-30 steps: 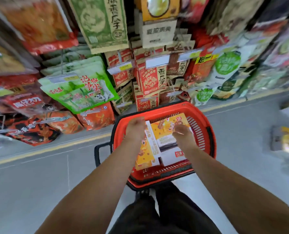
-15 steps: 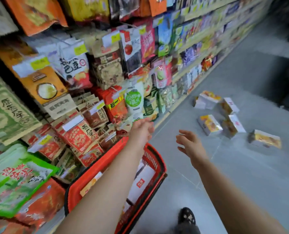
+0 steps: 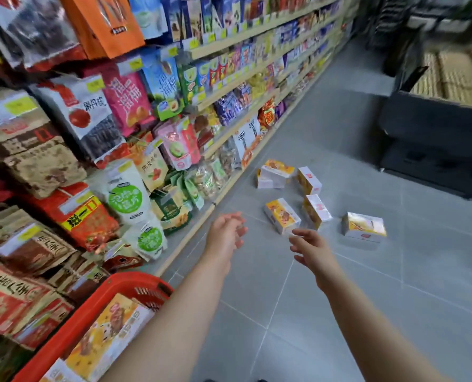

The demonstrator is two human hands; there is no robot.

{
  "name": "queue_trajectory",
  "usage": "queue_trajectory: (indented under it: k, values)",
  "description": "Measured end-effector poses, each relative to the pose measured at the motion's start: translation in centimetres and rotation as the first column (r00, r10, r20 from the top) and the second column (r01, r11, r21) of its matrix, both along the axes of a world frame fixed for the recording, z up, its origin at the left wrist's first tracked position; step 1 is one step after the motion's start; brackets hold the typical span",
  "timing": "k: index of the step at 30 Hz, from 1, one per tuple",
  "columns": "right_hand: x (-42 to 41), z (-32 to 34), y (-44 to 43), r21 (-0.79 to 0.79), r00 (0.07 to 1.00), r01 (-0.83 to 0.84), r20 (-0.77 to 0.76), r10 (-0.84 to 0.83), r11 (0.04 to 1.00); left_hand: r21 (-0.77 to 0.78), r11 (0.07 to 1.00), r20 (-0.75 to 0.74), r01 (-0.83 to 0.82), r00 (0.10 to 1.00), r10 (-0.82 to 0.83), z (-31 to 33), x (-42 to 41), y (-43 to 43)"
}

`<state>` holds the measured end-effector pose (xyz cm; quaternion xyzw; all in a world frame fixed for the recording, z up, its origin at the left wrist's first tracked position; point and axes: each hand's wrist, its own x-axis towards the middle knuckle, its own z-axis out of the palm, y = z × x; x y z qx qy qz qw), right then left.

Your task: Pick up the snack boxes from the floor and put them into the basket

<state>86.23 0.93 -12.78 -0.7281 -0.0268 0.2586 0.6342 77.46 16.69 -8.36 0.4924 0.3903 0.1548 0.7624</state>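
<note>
Both hands empty, fingers spread: left hand (image 3: 225, 232), right hand (image 3: 313, 248). Advice: reach nearest snack box (image 3: 282, 215), grip long sides, carry to basket (image 3: 97, 304).

Bright even light, blurred wide-angle edges

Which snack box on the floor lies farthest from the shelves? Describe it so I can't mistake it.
On the grey floor tiles right of the shelves, find the scattered boxes. The lone snack box lies flat, apart from the rest, beyond the right hand.
</note>
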Motion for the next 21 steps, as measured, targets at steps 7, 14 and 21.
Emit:
queue_trajectory:
  k: [7,14,21]
  values:
    - [7.5,-2.6,-2.8,-0.043,0.996,0.053,-0.076,-0.056,0.998,-0.020,0.997,-0.095,0.073,0.993,-0.075,-2.4,9.1,-2.5]
    - [17.8,-4.8,-1.8,-0.136,0.989,0.065,-0.121,-0.081,0.989,-0.049,0.993,-0.169,0.105,0.979,-0.112,-5.5,20.6,-0.1]
    - [29.0,-5.4,0.5,-0.183,0.981,0.059,-0.170,-0.091,0.981,-0.093,0.975,-0.192,0.202,0.957,-0.217,-5.7,34.0,0.7]
